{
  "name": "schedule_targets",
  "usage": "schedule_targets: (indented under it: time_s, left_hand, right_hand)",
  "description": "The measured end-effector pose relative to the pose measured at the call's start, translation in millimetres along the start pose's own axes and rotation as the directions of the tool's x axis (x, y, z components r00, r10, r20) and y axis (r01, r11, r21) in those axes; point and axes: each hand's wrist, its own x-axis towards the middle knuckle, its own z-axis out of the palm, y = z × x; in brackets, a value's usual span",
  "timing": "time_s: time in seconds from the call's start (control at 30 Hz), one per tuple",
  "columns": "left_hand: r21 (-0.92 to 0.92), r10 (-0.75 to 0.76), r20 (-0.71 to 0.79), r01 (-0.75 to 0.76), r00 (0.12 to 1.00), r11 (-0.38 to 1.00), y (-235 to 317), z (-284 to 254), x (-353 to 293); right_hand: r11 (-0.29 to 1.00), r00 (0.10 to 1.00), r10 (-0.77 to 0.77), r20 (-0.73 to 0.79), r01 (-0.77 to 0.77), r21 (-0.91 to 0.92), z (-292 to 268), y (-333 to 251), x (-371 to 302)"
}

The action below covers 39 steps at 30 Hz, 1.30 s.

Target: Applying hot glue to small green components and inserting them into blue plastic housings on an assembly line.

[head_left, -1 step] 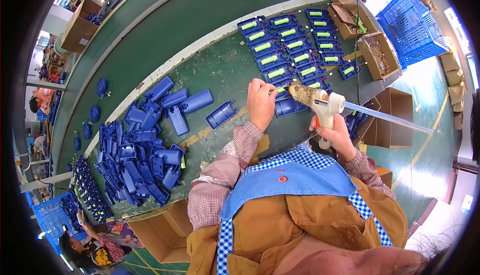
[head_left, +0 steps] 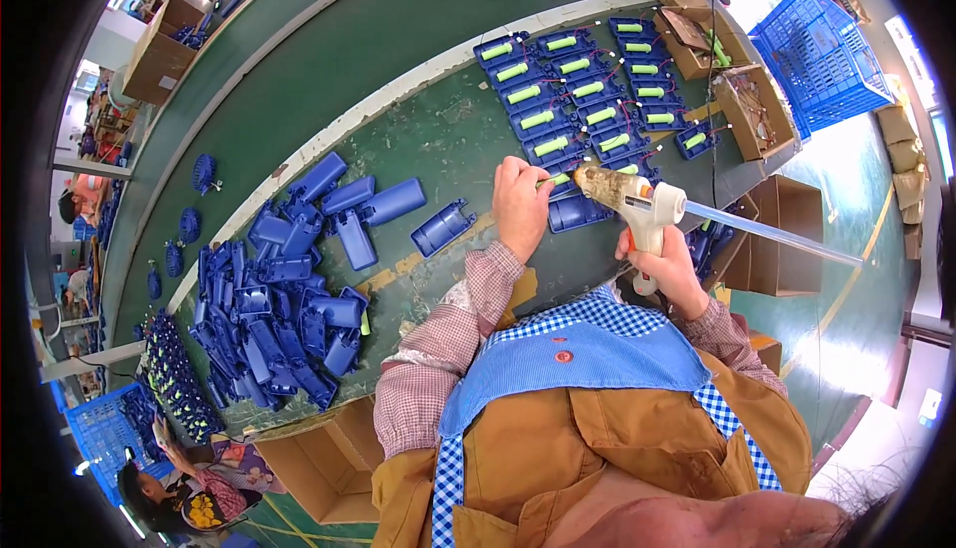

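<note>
My right hand (head_left: 669, 264) is wrapped around the handle of a white hot glue gun (head_left: 652, 212). A long clear glue stick (head_left: 772, 233) juts from its back, and its brown-stained nozzle points left, close to my left fingers. My left hand (head_left: 521, 208) is closed in a pinch at the left end of a green battery (head_left: 560, 179), which lies in a blue plastic housing partly hidden by the hand and nozzle. Just below the nozzle lies a blue housing (head_left: 579, 214). Beyond are rows of blue housings (head_left: 538, 120), each with a green battery and thin wires.
Left on the green table (head_left: 428, 150) lies a heap of blue housings (head_left: 279, 319), with a single housing (head_left: 442, 227) nearer me. Small cardboard boxes (head_left: 752, 115) and a blue crate (head_left: 822, 55) stand at right. A co-worker (head_left: 189, 488) is at lower left.
</note>
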Motion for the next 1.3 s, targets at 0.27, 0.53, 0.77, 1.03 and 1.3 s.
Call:
schedule_targets:
  time_s: [0.27,0.53,0.77,1.03,1.3]
  left_hand:
    - [-0.033,-0.027,0.019,0.027,0.999,0.999,0,-1,1]
    - [-0.041,-0.091,0.034,0.092,0.995,0.995,1,0,1]
    - [-0.042,-0.110,0.026,0.111,0.994,0.993,3,3,3]
    - [-0.065,-0.102,0.025,0.104,0.994,0.992,2,0,-1]
    - [-0.105,-0.081,-0.077,0.073,0.994,0.992,7,-59,-34]
  right_hand:
    - [0.994,0.999,0.016,-0.046,-0.021,-0.110,-1,2,1]
    - [0.989,0.997,0.050,-0.051,-0.057,-0.136,-4,1,-8]
    - [0.999,1.000,-0.023,-0.006,0.023,-0.029,1,-2,-7]
    - [0.993,0.999,-0.027,0.017,0.029,-0.117,4,1,-9]
    - [0.984,1.000,-0.006,-0.030,0.001,-0.179,2,-8,-15]
